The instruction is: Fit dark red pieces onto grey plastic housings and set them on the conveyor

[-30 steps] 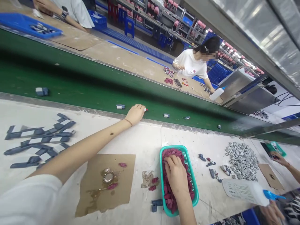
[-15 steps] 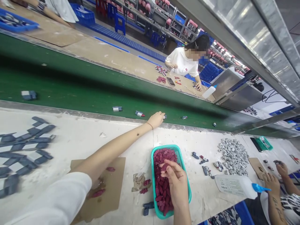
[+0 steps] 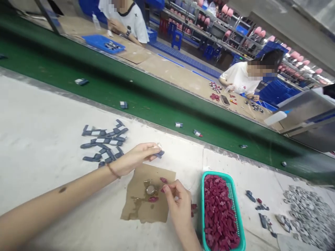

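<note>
My left hand point(image 3: 136, 158) pinches a small grey-blue part point(image 3: 159, 152) just above the brown cardboard sheet point(image 3: 142, 209). My right hand point(image 3: 176, 202) hovers over the right side of that cardboard, fingers pinched on a small dark-red piece point(image 3: 162, 190). On the cardboard lie a glue puddle with a small metal lid point(image 3: 150, 189) and two loose red pieces. A teal basket point(image 3: 239, 226) full of dark-red pieces stands right of my right hand. A cluster of grey-blue parts point(image 3: 104, 143) lies on the white bench to the left.
A green conveyor belt point(image 3: 146, 94) runs behind the bench carrying several small assembled parts. Grey pieces are heaped at the far right point(image 3: 306, 209). Two people in white shirts work at the table beyond the belt, near a blue tray point(image 3: 103, 43).
My left hand has come back from the belt edge to above the cardboard, now holding a grey-blue part. My right hand left the basket with a red piece. The view swung left.
</note>
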`<state>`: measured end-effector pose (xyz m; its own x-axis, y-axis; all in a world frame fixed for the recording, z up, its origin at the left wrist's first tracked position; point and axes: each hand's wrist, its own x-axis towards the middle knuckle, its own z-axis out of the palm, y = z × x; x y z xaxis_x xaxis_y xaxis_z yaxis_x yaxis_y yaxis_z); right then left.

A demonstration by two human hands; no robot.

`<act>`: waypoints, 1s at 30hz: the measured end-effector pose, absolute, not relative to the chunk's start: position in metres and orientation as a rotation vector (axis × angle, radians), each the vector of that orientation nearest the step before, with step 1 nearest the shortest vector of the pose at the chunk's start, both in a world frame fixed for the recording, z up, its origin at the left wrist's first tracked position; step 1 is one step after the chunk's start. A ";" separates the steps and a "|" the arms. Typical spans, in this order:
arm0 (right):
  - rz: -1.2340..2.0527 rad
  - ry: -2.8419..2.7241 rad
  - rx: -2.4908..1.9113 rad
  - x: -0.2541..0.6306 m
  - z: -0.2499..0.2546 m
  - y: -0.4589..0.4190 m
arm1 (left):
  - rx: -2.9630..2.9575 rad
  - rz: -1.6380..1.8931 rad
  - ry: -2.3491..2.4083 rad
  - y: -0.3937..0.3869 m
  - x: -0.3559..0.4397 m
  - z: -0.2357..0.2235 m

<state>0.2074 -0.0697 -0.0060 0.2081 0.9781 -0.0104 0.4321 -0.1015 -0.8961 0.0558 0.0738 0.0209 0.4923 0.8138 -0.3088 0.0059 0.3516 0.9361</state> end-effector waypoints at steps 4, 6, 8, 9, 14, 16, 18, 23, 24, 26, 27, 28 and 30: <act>0.678 -1.715 -1.643 0.189 -0.023 -0.059 | 0.630 0.680 0.997 0.040 0.017 0.008; 0.542 -1.871 -1.605 0.184 -0.029 -0.056 | 0.466 0.736 1.019 0.025 0.008 0.000; 0.418 -1.974 -1.587 0.181 -0.032 -0.055 | 0.386 0.775 1.007 0.012 0.005 -0.007; 0.372 -2.004 -1.587 0.181 -0.033 -0.055 | 0.382 0.787 1.003 0.006 0.004 -0.009; 0.288 -2.087 -1.559 0.180 -0.033 -0.056 | 0.607 0.778 1.020 -0.016 0.006 -0.015; 0.278 -2.070 -1.562 0.179 -0.032 -0.055 | 0.727 0.789 1.016 -0.022 0.008 -0.017; 0.321 -2.016 -1.578 0.179 -0.032 -0.056 | 0.845 0.812 1.030 -0.026 0.011 -0.019; 0.793 -1.620 -1.613 0.181 -0.029 -0.057 | 1.138 0.806 1.098 -0.033 0.013 -0.021; 0.897 -1.474 -1.609 0.182 -0.028 -0.058 | 1.164 0.794 1.086 -0.035 0.013 -0.021; 1.040 -1.202 -1.547 0.185 -0.026 -0.057 | 1.161 0.760 1.033 -0.038 0.012 -0.021; 1.080 -1.102 -1.495 0.186 -0.025 -0.057 | 1.138 0.742 0.997 -0.040 0.013 -0.022; 1.113 -1.032 -1.437 0.187 -0.023 -0.057 | 1.103 0.726 0.954 -0.042 0.013 -0.023; 1.171 -0.963 -1.334 0.188 -0.020 -0.057 | 1.020 0.702 0.855 -0.044 0.014 -0.025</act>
